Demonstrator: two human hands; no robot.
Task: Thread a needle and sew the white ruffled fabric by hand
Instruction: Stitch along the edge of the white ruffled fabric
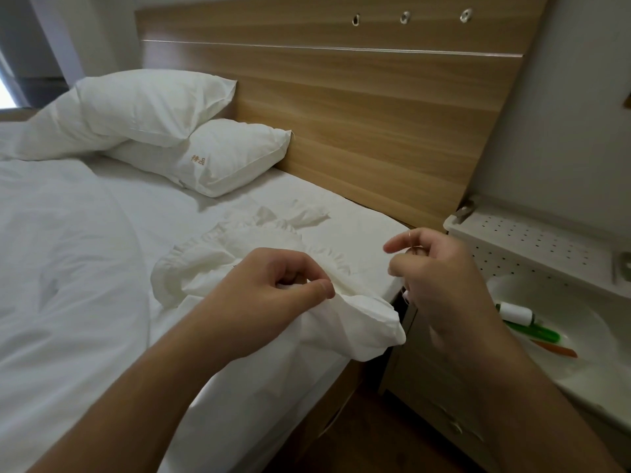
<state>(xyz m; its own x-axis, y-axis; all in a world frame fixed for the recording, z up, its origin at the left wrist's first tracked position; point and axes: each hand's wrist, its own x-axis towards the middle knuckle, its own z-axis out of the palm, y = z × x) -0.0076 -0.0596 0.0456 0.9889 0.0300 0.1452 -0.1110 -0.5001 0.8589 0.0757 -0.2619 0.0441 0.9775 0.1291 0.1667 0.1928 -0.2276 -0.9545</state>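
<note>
The white ruffled fabric lies bunched on the bed near its right edge, one end hanging over the side. My left hand pinches a fold of it between thumb and curled fingers. To the right, over the bed's edge, my right hand is raised with fingers curled. It pinches something thin, seemingly the needle, too small to tell for sure. A bit of white thread hangs under this hand. A white thread spool lies in a white plate on the nightstand.
Two white pillows lean on the wooden headboard. The bed is covered in white sheets. The nightstand at right bears a white plate with green and orange tools, behind it a perforated white tray.
</note>
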